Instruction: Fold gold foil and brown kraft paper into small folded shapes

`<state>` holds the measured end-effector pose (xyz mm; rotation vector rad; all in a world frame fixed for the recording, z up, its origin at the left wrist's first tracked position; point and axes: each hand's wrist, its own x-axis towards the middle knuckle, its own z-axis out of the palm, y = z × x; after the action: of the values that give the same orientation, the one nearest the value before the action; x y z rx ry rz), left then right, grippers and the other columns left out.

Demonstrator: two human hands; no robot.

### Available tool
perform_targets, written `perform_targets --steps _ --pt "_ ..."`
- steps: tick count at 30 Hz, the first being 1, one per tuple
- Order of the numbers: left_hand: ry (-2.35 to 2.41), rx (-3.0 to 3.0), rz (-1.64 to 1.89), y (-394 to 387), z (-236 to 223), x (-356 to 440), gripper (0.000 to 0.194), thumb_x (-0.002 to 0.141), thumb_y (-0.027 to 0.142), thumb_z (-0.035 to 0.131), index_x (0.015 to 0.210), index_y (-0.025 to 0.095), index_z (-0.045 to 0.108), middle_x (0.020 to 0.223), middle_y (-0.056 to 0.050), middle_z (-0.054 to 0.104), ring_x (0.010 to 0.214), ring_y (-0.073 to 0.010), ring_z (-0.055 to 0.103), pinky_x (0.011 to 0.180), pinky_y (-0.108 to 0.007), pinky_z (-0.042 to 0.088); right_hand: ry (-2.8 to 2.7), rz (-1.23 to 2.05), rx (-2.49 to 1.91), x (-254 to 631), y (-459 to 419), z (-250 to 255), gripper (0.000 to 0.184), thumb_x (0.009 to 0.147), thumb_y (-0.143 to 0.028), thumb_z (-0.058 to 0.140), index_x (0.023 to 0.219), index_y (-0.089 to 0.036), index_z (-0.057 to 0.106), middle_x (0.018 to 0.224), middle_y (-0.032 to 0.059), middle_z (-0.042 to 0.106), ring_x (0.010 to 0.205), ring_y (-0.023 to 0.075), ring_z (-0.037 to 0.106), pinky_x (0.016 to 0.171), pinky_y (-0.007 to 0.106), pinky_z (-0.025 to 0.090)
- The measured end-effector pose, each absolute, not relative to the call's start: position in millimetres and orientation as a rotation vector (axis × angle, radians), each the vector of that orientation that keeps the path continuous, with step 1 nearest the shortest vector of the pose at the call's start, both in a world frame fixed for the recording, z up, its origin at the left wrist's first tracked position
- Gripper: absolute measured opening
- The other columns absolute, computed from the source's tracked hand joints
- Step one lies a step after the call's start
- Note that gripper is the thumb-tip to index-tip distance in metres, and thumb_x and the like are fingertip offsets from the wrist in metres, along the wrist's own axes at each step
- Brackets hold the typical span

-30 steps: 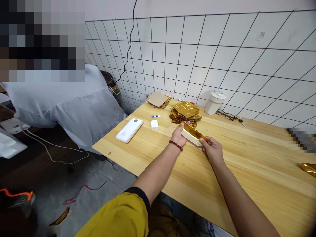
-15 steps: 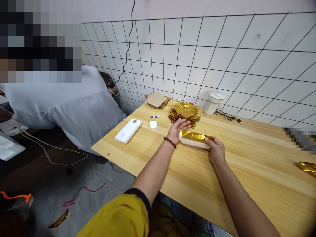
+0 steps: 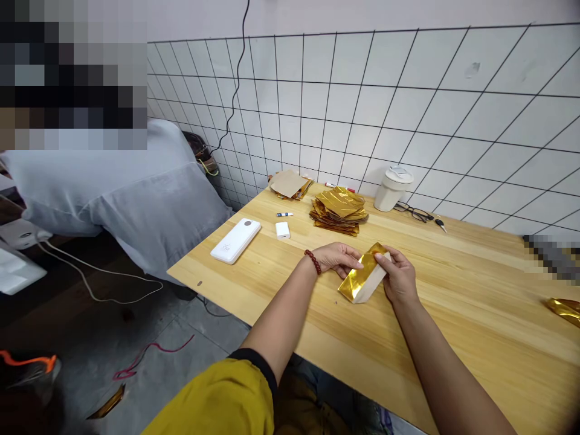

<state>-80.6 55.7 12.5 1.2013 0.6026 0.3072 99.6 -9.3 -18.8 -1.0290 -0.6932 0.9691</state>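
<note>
Above the wooden table (image 3: 453, 290), a folded sheet of gold foil paper (image 3: 364, 276) with a pale strip along one side is tilted between my hands. My right hand (image 3: 399, 275) is closed on its upper right part, thumb on the pale strip. At its left edge, my left hand (image 3: 339, 258), with a red bead bracelet (image 3: 312, 261) at the wrist, pinches the foil with the thumb on the gold face. Some fingers of both hands are hidden behind the sheet. Just beyond lies a loose pile of gold foil paper (image 3: 339, 208).
Another paper stack (image 3: 290, 183) lies at the far left corner. Nearby are a white power bank (image 3: 235, 240), a white charger (image 3: 283, 230) and a small blue-white tube (image 3: 284, 214). A lidded cup (image 3: 393, 188), glasses (image 3: 414, 211) and a key (image 3: 440, 225) line the wall. A person in grey (image 3: 122, 175) is at left.
The foil paper has swung from lying nearly crosswise to slanting down toward me. My left hand let it go, opened palm up, then turned over and took its left edge. My right hand kept hold.
</note>
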Motion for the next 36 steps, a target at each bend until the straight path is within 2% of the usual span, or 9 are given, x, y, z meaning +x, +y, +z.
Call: perform_targets --steps 4,9,12,14,16,19,23,28,36 --pt "0.655 1.33 0.329 51 15 -77 0.043 0.054 0.048 0.085 0.067 0.012 0.066 0.054 0.003 0.055 0.043 -0.0038 0.042 0.041 -0.019 0.031 -0.818 0.993 -1.068 99 -10 -21 0.035 0.054 -0.034 0.089 0.082 -0.021 0.074 0.073 0.0019 0.071 0.057 0.0134 0.059 0.054 0.027 0.046" --pt "0.65 1.337 0.315 50 12 -76 0.044 0.051 0.047 0.085 0.064 0.012 0.062 0.053 0.004 0.053 0.04 -0.0027 0.036 0.039 -0.02 0.021 -0.775 0.919 -1.103 101 -10 -22 0.034 0.061 -0.044 0.085 0.081 -0.019 0.073 0.065 0.0001 0.066 0.05 0.0108 0.05 0.048 0.025 0.039" --pt "0.685 1.264 0.504 53 8 -71 0.044 0.053 0.047 0.085 0.063 0.012 0.061 0.053 0.004 0.052 0.04 -0.0028 0.037 0.039 -0.02 0.024 -0.847 0.968 -1.064 99 -12 -19 0.044 0.064 -0.046 0.082 0.099 -0.022 0.07 0.07 -0.0007 0.066 0.054 0.0117 0.053 0.051 0.025 0.041" --pt "0.709 1.158 0.718 56 5 -67 0.044 0.054 0.047 0.085 0.067 0.012 0.063 0.056 0.003 0.054 0.043 -0.0035 0.042 0.041 -0.019 0.029 -0.909 1.022 -1.043 95 -14 -17 0.05 0.061 -0.044 0.085 0.103 -0.023 0.067 0.078 0.0004 0.069 0.063 0.0141 0.059 0.058 0.026 0.046" --pt "0.711 1.018 0.924 60 5 -65 0.043 0.055 0.045 0.085 0.073 0.011 0.065 0.064 0.001 0.06 0.049 -0.0044 0.047 0.044 -0.018 0.033 -0.992 1.058 -1.069 92 -16 -15 0.047 0.059 -0.042 0.087 0.096 -0.022 0.067 0.079 0.0012 0.069 0.066 0.0151 0.06 0.06 0.027 0.047" --pt "0.706 0.829 1.08 63 6 -65 0.041 0.056 0.04 0.086 0.079 0.012 0.066 0.072 -0.001 0.064 0.055 -0.0047 0.051 0.048 -0.017 0.037 -1.083 1.031 -1.138 90 -17 -14 0.037 0.063 -0.047 0.083 0.081 -0.019 0.067 0.063 -0.0017 0.061 0.052 0.0108 0.049 0.05 0.024 0.038" --pt "0.692 0.9 0.938 59 6 -64 0.041 0.057 0.036 0.087 0.084 0.012 0.069 0.077 -0.003 0.067 0.058 -0.0062 0.056 0.049 -0.018 0.04 -1.065 0.945 -1.14 91 -15 -18 0.034 0.068 -0.048 0.08 0.076 -0.019 0.064 0.053 -0.0057 0.05 0.044 0.0074 0.034 0.043 0.023 0.025" --pt "0.75 1.1 0.775 53 4 -58 0.029 0.059 0.026 0.085 0.074 0.008 0.067 0.064 -0.003 0.065 0.052 -0.0077 0.056 0.047 -0.019 0.039 -0.994 0.904 -1.094 96 -12 -23 0.029 0.069 -0.042 0.08 0.078 -0.019 0.066 0.055 -0.0059 0.049 0.046 0.0068 0.035 0.044 0.022 0.023" --pt "0.724 1.044 0.813 57 4 -61 0.027 0.064 0.025 0.082 0.079 0.01 0.065 0.071 -0.005 0.068 0.053 -0.0069 0.057 0.048 -0.019 0.042 -0.908 0.904 -1.07 97 -10 -23 0.028 0.067 -0.04 0.081 0.076 -0.019 0.065 0.057 -0.0056 0.051 0.044 0.0059 0.034 0.043 0.022 0.022"
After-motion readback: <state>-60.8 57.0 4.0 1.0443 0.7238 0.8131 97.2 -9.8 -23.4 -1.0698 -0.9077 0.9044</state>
